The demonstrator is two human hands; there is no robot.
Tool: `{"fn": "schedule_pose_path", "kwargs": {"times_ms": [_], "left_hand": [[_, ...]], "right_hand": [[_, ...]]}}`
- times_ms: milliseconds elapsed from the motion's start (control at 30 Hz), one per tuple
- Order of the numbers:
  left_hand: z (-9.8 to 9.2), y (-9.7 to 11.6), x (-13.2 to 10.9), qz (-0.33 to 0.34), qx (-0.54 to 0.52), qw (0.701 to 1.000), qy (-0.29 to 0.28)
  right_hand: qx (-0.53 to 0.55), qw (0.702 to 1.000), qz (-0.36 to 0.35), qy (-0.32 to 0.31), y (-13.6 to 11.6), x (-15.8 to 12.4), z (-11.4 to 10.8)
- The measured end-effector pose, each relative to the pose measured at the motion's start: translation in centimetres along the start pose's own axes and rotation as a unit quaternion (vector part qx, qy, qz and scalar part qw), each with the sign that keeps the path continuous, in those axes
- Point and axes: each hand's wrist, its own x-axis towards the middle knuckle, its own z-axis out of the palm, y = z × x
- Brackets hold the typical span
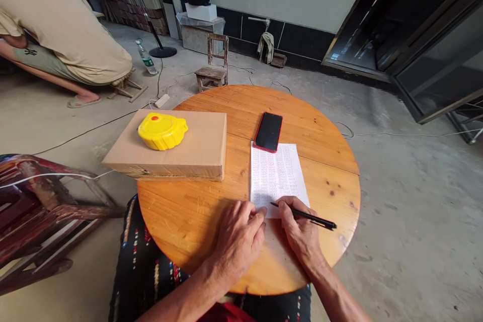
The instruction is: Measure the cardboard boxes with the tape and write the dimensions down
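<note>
At lower centre, the left hand (241, 234) rests empty, fingers loosely curled, at the lower left corner of the paper (279, 176) on the tabletop (188, 216); the right hand (302, 231) grips a black pen (317, 220), tip low on the sheet. Writing seems the step in hand; the next stroke likely calls for steady paper. Its rows of small characters, perhaps digits, are too fine to read surely. Beyond lies a dark-screened phone (268, 132); at upper left, a bottle's green label (148, 62) is illegible.
</note>
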Motion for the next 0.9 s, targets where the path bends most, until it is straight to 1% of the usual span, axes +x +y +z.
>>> {"fn": "schedule_pose_path", "kwargs": {"times_ms": [100, 300, 633, 900], "left_hand": [[-0.03, 0.05, 0.01, 0.004, 0.001, 1.0, 0.002], [0.11, 0.09, -0.03, 0.006, -0.002, 1.0, 0.016], [-0.01, 0.11, -0.01, 0.003, -0.01, 1.0, 0.016], [0.05, 0.05, -0.06, 0.004, -0.02, 1.0, 0.018]], "right_hand": [[-0.004, 1.0, -0.003, 0.001, -0.06, 0.09, 0.01], [-0.018, 0.999, -0.04, 0.005, -0.16, 0.26, 0.08], [-0.028, 0.999, -0.041, -0.014, -0.21, 0.23, 0.17], [-0.044, 0.998, -0.044, -0.001, -0.4, 0.24, 0.23]]}}
